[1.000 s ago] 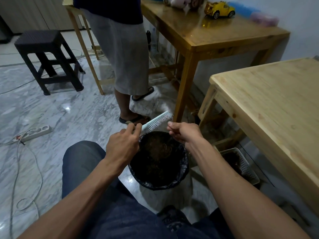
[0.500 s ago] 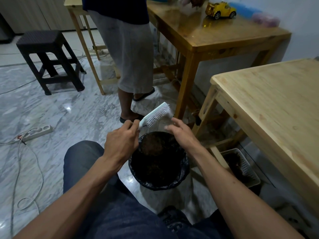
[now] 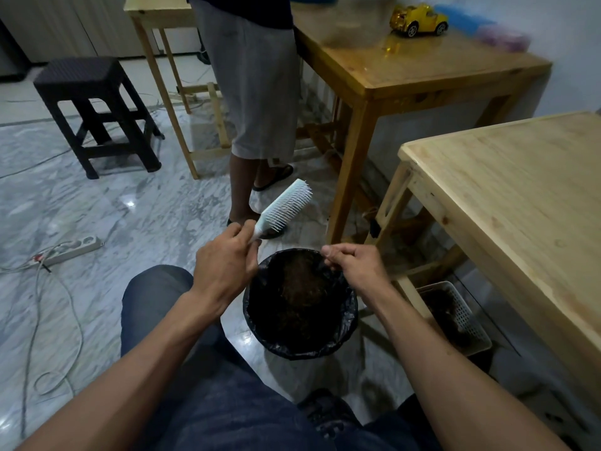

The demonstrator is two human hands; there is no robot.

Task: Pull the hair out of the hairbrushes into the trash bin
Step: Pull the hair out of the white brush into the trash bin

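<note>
My left hand [image 3: 226, 268] grips the handle of a pale blue hairbrush [image 3: 283, 206], whose head points up and away to the right with its white bristles bare. Below it on the floor stands a trash bin [image 3: 257, 307] lined with a black bag and holding a heap of brown hair [image 3: 300, 288]. My right hand [image 3: 354, 263] hovers over the bin's right rim with thumb and fingers pinched together. Whether any hair is between them I cannot tell.
A person in grey shorts and sandals [image 3: 257, 92] stands just beyond the bin. A light wooden table [image 3: 520, 196] is at the right, a darker table [image 3: 406, 66] with a yellow toy car [image 3: 418, 19] behind. A white basket [image 3: 455, 317] sits under the right table. A black stool [image 3: 94, 112] and a power strip [image 3: 73, 247] are at left.
The brush has tilted up, its head rising away from the bin. My right hand reached to the bristles, then drew back down to the bin's right rim, fingers pinched.
</note>
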